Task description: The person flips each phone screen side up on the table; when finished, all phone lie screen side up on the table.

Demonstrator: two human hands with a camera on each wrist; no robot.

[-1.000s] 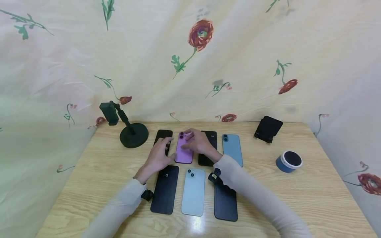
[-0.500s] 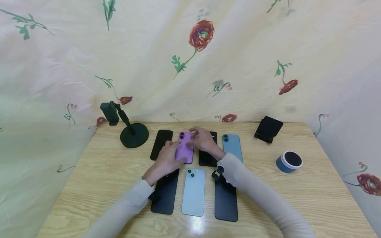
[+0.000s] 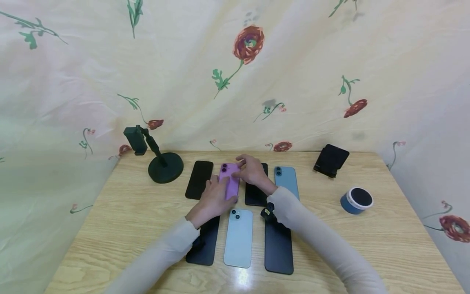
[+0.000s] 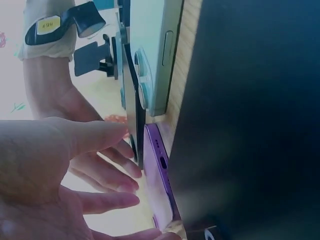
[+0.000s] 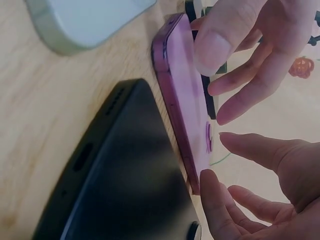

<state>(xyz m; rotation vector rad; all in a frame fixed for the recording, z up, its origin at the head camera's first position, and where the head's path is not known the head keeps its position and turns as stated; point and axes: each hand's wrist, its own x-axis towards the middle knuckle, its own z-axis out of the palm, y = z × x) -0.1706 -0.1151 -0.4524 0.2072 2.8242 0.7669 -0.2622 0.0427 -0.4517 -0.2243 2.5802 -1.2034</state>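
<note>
A purple phone (image 3: 232,190) lies back up on the wooden table, in the far row of phones. My left hand (image 3: 214,199) reaches over its left and lower edges, thumb by the lower end. In the left wrist view, that hand's fingers spread beside the purple phone (image 4: 158,182). My right hand (image 3: 253,170) hovers over the black phone (image 3: 254,196) to the right, fingertips near the purple phone's upper right edge. The right wrist view shows both hands with relaxed fingers around the purple phone (image 5: 184,70), none curled round it.
Nearer me lie a black phone (image 3: 208,245), a pale blue phone (image 3: 238,243) and a dark phone (image 3: 279,255). The far row also has a black phone (image 3: 199,179) and a blue phone (image 3: 287,183). Round-based stand (image 3: 165,167), folding stand (image 3: 331,159) and blue-white speaker (image 3: 356,200) flank them.
My left hand has moved rightward from over the far-left black phone to the purple phone. My right hand has drawn slightly right, off the purple phone's middle toward its edge.
</note>
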